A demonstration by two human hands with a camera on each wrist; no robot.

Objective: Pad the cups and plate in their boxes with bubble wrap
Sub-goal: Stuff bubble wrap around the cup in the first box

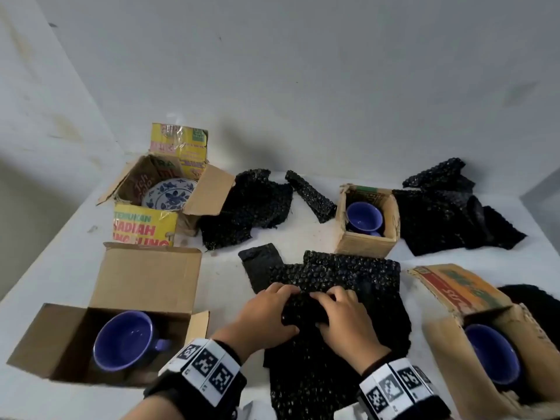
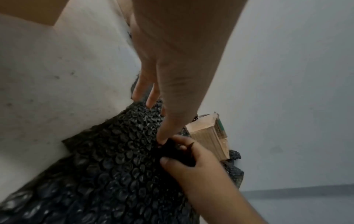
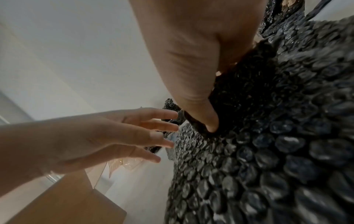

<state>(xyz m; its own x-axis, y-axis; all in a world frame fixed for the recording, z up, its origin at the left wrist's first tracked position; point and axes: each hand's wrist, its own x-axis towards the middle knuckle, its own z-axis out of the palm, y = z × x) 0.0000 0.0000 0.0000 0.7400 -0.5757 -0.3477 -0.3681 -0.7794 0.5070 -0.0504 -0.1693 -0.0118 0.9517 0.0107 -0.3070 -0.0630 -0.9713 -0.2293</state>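
Note:
A black bubble wrap sheet [image 1: 348, 277] lies on the white table at the front centre, folded over near me. My right hand [image 1: 322, 310] pinches a fold of it between thumb [image 3: 211, 127] and fingers. My left hand [image 1: 286, 309] rests beside it with straight fingers [image 2: 138, 94] touching the wrap [image 2: 118, 151]. Three purple cups sit in open boxes: front left [image 1: 124, 341], back right [image 1: 363, 218] and front right [image 1: 491, 353]. A blue-and-white plate [image 1: 169, 192] lies in the printed box [image 1: 209, 189] at back left.
More black bubble wrap lies around: a crumpled piece [image 1: 245, 207], a roll [image 1: 309, 195], a pile [image 1: 448, 213] at back right and a flat strip [image 1: 257, 262]. The front left box's flap [image 1: 145, 277] stands up. White walls close the table at back and left.

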